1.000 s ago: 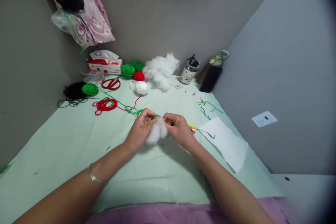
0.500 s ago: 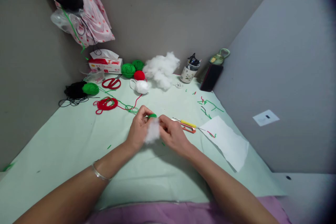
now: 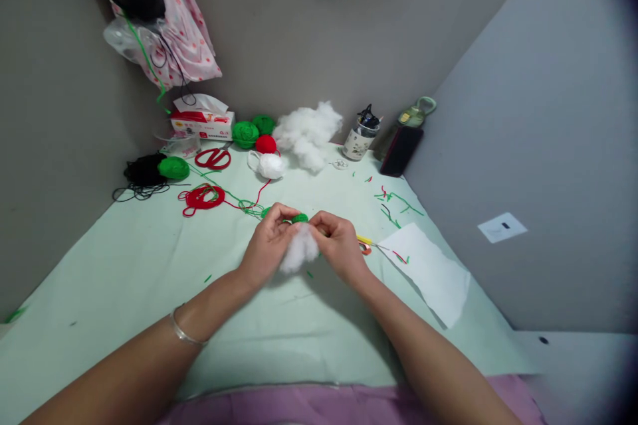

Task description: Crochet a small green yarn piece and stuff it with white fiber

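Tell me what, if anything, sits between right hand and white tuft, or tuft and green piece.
Nothing visible separates the right hand from the white tuft; they touch. Between tuft and green piece, only the left hand intrudes, its thumb from the left.

Muted, soft light here: grey back wall (image 3: 249, 46) dim, pale tabletop (image 3: 124, 279) brighter, a soft-edged shadow below the right hand (image 3: 341, 249)! Far right, blurry darkness bites the frame, lower corner smeared.

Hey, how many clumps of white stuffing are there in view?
2: a small tuft between the left hand and right hand, and a large heap by the back wall, left of the jar. The hands may hide more.
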### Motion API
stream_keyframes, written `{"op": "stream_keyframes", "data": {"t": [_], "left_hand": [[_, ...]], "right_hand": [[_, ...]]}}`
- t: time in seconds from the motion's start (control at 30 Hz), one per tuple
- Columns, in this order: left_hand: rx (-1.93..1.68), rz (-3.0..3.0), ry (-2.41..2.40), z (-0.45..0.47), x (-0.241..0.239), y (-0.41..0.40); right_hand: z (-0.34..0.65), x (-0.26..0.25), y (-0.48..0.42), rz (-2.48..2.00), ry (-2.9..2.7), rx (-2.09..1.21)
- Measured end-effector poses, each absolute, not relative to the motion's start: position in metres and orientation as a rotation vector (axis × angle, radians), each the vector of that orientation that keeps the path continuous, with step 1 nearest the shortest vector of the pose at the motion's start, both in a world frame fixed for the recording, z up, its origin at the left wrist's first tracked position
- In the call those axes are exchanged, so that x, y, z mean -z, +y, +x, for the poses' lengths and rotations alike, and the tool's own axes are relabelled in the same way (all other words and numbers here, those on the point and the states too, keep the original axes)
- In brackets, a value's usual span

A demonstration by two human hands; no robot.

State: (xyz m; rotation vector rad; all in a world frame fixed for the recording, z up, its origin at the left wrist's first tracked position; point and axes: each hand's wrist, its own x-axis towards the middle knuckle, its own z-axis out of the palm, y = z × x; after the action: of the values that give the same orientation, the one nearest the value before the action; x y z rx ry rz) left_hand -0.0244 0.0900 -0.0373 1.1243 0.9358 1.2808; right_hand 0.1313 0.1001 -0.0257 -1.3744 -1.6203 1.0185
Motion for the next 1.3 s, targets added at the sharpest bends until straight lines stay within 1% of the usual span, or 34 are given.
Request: {"op": "stream_keyframes", "data": {"t": [0.2,0.37,0.57,0.9,1.1,1.3], "left_hand": [[-1.242,1.134,0.94,-0.024,0.039,0.093],[-1.33,1.153,1.02,-0.023,0.044,0.096],[-1.344,1.168,1.013,-0.026,0.046,0.097],[-1.254,1.162,0.904,-0.025,0.038,0.09],[-1.255,1.163,0.879,-0.023,0.038,0.091],[-1.321,1.156,0.959,-0.025,0.042,0.094]], "right_hand": [[0.136,0.024,0.098,-1.373,-1.75,-0.926],[0.13,0.02,0.089,-1.284,-1.955,-0.877],[0.125,0.022,0.092,-1.28,-1.717,-1.043],[0.133,0.02,0.102,-1.273,-1.538,-1.116],[0.138,0.015,0.099,-1.244,-1.632,-1.09],[0.131,0.01,0.087,-1.273,-1.785,-1.061]]}}
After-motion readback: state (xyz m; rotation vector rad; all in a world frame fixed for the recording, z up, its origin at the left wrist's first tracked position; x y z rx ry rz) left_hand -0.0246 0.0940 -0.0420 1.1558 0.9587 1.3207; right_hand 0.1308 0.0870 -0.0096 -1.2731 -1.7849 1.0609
